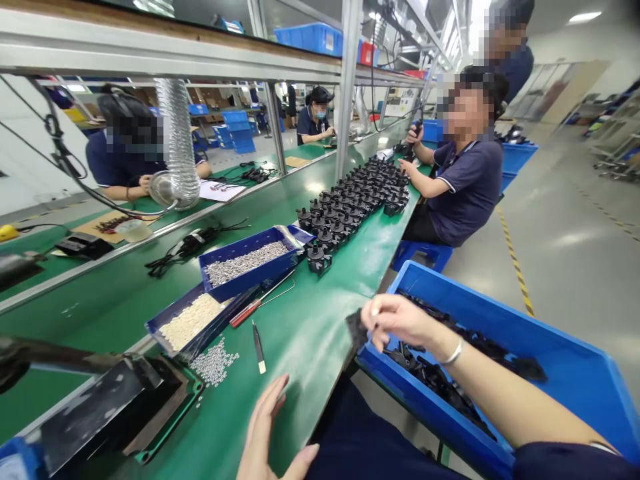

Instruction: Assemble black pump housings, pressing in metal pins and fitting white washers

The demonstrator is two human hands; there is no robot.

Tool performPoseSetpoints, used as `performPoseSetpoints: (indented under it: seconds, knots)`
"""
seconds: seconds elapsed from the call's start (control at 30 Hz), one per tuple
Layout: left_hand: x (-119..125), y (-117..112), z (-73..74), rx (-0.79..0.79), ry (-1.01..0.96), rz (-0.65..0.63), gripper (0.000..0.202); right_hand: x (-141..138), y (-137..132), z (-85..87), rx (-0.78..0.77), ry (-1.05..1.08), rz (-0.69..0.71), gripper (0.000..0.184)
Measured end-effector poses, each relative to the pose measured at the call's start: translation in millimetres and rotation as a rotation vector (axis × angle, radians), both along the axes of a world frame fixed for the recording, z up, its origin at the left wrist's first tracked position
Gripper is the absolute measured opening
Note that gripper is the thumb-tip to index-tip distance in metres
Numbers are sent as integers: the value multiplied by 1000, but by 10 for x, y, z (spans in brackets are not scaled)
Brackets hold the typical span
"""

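Observation:
My right hand [400,321] is closed on a black plastic part [356,330], blurred by motion, over the near edge of the bench beside a large blue bin [565,343]. Inside that bin lie more black parts [425,377], partly hidden by my forearm. My left hand [270,433] is open above the green bench top, thumb and fingers apart, holding nothing. Just beyond it lie tweezers [258,347] with a pale tip and a red-handled screwdriver [245,314]. A pile of small metal nuts or washers [215,361] is spread to the left of the tweezers.
Two blue trays hold metal screws [245,263] and cream-coloured pieces [193,320]. Rows of black assemblies [350,203] stand farther along the bench. A dark machine [115,413] is at the lower left. A co-worker [465,167] sits at the right side; others work across the line.

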State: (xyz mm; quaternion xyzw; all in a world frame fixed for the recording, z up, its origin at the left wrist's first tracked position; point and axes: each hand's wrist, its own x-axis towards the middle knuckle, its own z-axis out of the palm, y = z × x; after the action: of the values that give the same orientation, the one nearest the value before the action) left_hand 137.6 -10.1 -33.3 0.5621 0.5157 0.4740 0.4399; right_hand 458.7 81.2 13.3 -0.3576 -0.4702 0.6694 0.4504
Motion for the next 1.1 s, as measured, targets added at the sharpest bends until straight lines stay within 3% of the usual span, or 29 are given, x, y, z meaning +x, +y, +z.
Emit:
performPoseSetpoints:
  seconds: [0.1, 0.17, 0.33, 0.5, 0.6, 0.7, 0.97, 1.1]
  knots:
    - [4, -17, 85, -4, -52, -38, 76, -810, -71, -98, -58, 254, 402, 36]
    - [-71, -65, 101, -66, -109, -3, 72, -1227, -148, -180, -121, 406, 541, 32]
    - [-279, -197, 118, -138, -383, 184, 57, -1796, -258, -240, -257, 412, 500, 23]
    - [-404, -248, 161, -298, -738, 308, 35, -2043, -206, -239, -257, 132, 411, 23]
    - [-485, -317, 145, -322, -845, 300, 50, -2091, -190, -248, -151, -50, 436, 28]
    - [-553, -397, 109, -242, -817, 293, 67, -2114, -236, -247, -7, -252, 529, 32]
    - [-620, -444, 137, -156, -710, 276, 61, -2260, -423, -215, 527, -542, 486, 21]
    - [-617, -459, 133, -141, -628, 284, 57, -2293, -450, -214, 709, -637, 467, 19]
